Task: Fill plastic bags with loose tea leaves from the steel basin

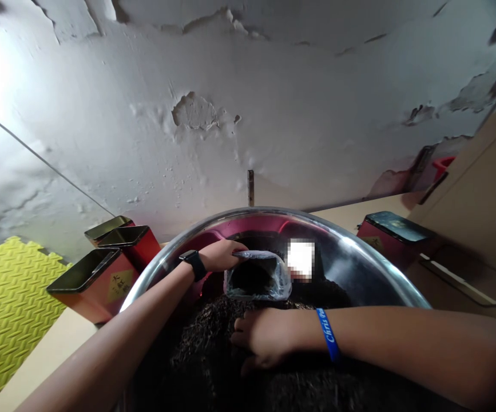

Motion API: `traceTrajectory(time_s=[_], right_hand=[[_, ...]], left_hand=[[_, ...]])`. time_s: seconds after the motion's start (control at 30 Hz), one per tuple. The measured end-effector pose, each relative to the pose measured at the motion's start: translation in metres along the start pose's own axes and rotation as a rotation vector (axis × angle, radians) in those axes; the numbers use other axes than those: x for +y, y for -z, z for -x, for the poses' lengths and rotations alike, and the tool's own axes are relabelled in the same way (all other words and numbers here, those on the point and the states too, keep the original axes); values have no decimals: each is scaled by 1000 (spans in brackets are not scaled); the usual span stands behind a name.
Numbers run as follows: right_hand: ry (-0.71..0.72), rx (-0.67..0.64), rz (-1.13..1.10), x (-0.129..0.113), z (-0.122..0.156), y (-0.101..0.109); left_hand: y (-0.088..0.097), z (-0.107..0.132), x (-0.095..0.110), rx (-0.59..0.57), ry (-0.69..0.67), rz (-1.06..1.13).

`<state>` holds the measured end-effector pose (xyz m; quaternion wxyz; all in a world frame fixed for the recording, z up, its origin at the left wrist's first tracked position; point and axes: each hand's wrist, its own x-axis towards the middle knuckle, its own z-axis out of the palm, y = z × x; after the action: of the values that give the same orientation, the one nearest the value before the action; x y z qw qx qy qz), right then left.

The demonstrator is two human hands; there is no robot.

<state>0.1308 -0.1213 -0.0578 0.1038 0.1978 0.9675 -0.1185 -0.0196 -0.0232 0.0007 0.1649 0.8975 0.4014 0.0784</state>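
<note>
A clear plastic bag (282, 280) lies inside a large metal basin (248, 210), its mouth open and facing me. My left hand (221, 254), with a black watch at the wrist, pinches the bag's upper left rim. Dark dried tea leaves (205, 329) are heaped across the basin in front of the bag. My right hand (265, 337), with a blue wristband behind it, is palm down in the leaves just below the bag's mouth. Its fingers curl into the leaves, and their tips are partly hidden.
Several open red tins (114, 286) with yellow labels stand left of the basin. Another red tin (387, 234) is at the right, beside a cardboard box (479, 200). A peeling wall (248, 131) rises behind. Yellow foam matting (11, 309) covers the floor at left.
</note>
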Motion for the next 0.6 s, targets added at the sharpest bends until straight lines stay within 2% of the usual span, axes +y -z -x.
traceTrajectory(time_s=[0.13,0.33,0.43,0.6], right_hand=[[-26,-207,-22,-7,-3,7],[26,-455,-110,-14,-5,20],[66,-491,-131,-16,-7,18],[-4,-487,-80,-23,-9,15]], left_hand=[[0,0,0,-7,-5,6],[0,-1,-2,-15,-13,6],[0,-1,-2,-16,-10,-2],[1,0,0,-24,-2,-9]])
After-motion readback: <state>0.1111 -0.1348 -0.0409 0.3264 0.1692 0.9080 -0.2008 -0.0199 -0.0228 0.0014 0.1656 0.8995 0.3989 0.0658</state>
